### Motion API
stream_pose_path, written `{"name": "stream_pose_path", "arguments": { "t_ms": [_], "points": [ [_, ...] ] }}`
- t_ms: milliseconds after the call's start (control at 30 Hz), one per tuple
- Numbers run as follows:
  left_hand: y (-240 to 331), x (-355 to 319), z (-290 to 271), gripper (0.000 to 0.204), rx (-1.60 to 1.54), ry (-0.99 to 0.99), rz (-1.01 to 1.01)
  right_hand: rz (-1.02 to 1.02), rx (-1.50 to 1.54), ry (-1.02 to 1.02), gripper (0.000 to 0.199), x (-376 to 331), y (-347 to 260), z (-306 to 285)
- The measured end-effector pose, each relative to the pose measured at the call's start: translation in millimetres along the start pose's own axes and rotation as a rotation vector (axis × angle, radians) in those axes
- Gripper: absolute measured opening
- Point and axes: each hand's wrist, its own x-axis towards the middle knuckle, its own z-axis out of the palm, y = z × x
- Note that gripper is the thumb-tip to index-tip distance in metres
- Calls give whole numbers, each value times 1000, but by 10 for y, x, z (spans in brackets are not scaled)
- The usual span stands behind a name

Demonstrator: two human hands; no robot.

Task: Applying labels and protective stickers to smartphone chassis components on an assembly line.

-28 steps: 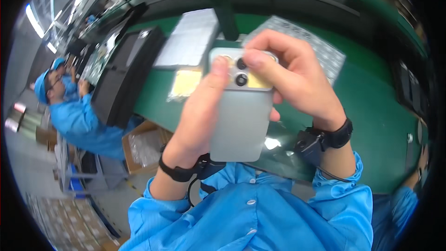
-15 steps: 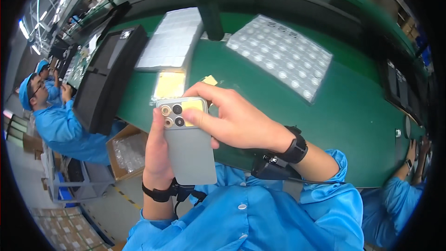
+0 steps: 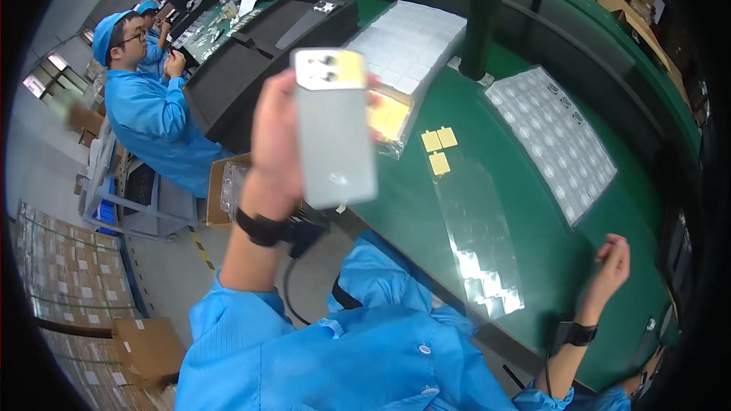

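Note:
My left hand (image 3: 272,137) holds a silver phone (image 3: 335,137) upright in front of me, its back facing me, with a yellow sticker at its top right corner beside the camera lenses. My right hand (image 3: 614,260) hangs off to the lower right over the edge of the green table (image 3: 579,259); its fingers are loosely curled and hold nothing. Both wrists wear black straps. Three small yellow stickers (image 3: 438,148) lie on the table just right of the phone, at the head of a clear film strip (image 3: 480,243).
A white cell tray (image 3: 415,30) and a grey cell tray (image 3: 556,133) lie on the table around a dark pole (image 3: 483,15). Black trays (image 3: 259,61) sit at the left. A co-worker in blue (image 3: 152,106) sits beyond them. Cardboard boxes (image 3: 148,346) stand on the floor.
My right hand has let go of the phone and dropped away to the lower right. My left hand alone has raised the phone. The view has swung left.

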Motion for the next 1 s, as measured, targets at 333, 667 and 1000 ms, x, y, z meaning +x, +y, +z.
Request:
{"name": "stream_pose_path", "arguments": {
  "t_ms": [333, 667, 1000],
  "points": [
    [1211, 397, -793, 47, 452, 328, 211, -15, 13, 161, 27, 109, 304, -22],
    [1193, 2822, -2175, 84, 1779, 335, 183, 38, 9, 397, 28, 105, 510, -301],
    [1535, 3105, -3366, 52, 1536, -61, 52, 141, -140, 269, 20, -83, 393, -678]
  ]
}}
